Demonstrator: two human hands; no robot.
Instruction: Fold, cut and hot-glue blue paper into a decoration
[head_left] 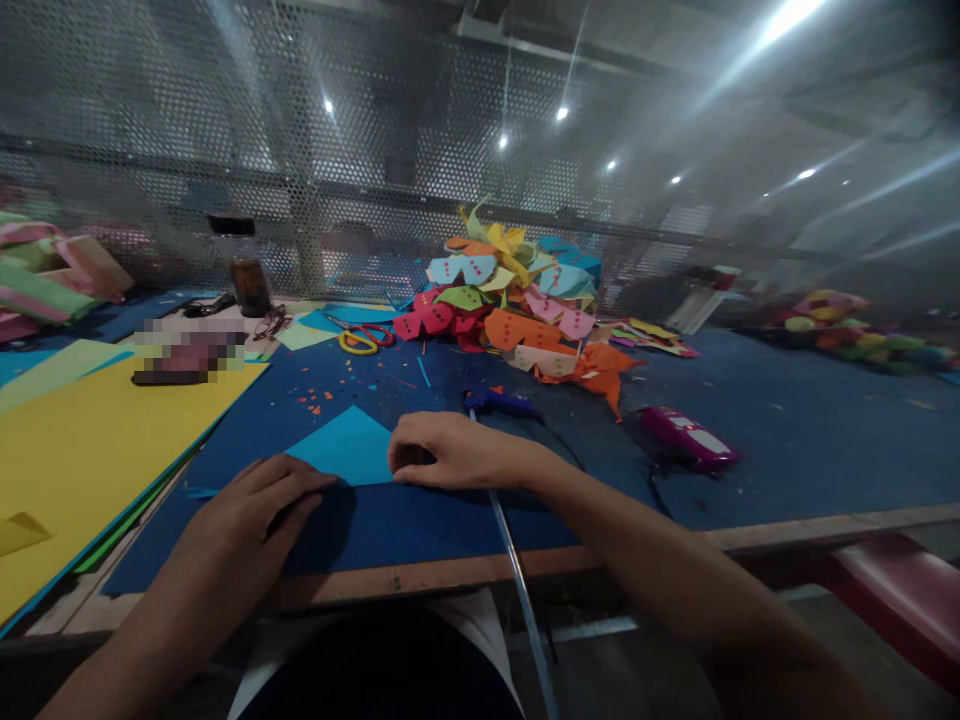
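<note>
A folded sheet of light blue paper (349, 447) lies on the dark blue table surface, its peak pointing away from me. My left hand (259, 505) is closed at the paper's near left edge, thumb and fingertips pressed together on it. At the right corner, my right hand (435, 450) pinches the same paper with curled fingers. Just beyond my right wrist rests a blue glue gun (506, 402). A long clear glue stick (517, 580) runs from it under my right forearm and past the table edge.
Cut paper shapes (517, 300) are heaped at the back, near yellow-and-red scissors (364, 338). Yellow sheets (97, 440) are stacked at left, with a blurred-out phone-like object (187, 360) on them. A bottle (247, 270) stands behind. A purple device (690, 440) with a cord lies right.
</note>
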